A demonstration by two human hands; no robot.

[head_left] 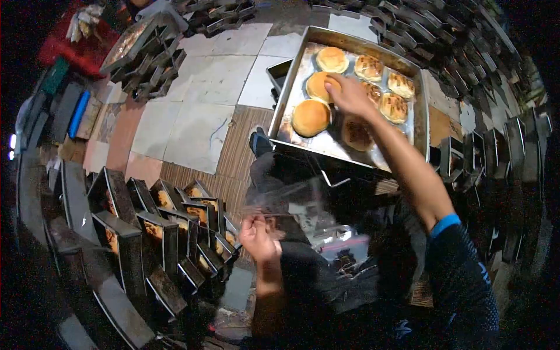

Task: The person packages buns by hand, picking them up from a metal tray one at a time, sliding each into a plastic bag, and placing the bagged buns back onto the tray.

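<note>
- Metal tray [421, 111]: right hand [350, 96] fingers closed on a bun [319, 86] (others beside it).
- Left hand [258, 236] pinches clear plastic bag [291, 201].
- Loaf tins [169, 227] at left.

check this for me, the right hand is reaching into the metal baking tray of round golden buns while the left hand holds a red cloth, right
Not quite. The head view shows the left hand holding a clear plastic bag, not a red cloth. The rest stands: the right hand is reaching into the metal baking tray of round golden buns.
</note>
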